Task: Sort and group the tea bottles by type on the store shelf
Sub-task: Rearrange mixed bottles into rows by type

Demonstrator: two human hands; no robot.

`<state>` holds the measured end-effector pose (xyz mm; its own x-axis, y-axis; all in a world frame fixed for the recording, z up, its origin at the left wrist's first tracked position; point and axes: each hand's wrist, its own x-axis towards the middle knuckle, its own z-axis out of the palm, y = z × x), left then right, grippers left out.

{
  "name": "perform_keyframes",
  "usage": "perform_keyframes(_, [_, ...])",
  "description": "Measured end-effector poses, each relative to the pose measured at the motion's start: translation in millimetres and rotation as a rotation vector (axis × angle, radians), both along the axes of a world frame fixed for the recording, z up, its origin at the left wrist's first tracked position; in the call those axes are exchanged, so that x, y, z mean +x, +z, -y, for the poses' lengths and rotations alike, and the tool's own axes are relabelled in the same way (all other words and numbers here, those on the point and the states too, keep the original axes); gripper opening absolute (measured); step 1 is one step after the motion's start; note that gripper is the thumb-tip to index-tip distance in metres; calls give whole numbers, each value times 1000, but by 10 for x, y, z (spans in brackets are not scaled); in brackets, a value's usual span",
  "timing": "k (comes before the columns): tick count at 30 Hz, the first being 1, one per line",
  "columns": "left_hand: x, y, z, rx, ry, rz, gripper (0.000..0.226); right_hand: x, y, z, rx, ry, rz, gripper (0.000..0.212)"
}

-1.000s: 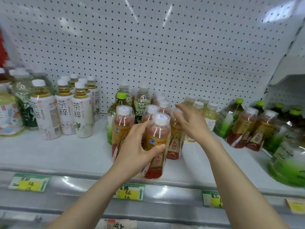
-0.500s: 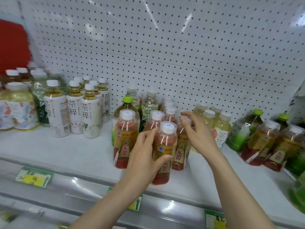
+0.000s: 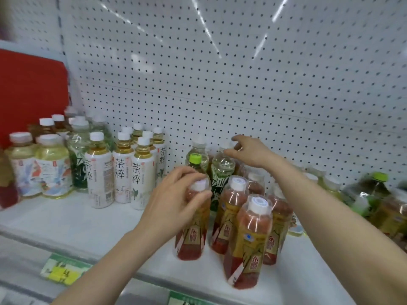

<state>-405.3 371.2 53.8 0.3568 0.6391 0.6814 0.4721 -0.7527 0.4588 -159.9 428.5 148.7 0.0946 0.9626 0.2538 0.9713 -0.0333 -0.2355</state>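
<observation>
White shelf, tea bottles standing

Bare white shelf lies open before my white-labelled bottles; the tight cluster of red tea bottles blocks the middle, with the perforated white back panel behind.

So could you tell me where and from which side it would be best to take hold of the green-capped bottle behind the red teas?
Probably by the neck under the green cap, coming down from above. The green-capped bottle stands upright but hemmed in: red tea bottles in front, clear bottles beside and behind, the left hand before it. Only its top shows free.
</observation>
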Motion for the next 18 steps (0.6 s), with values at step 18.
perform_keyframes(18, [462,583,-1627,-542,-67,-46,42,-7,-128,-186,-69,-32,-220,76])
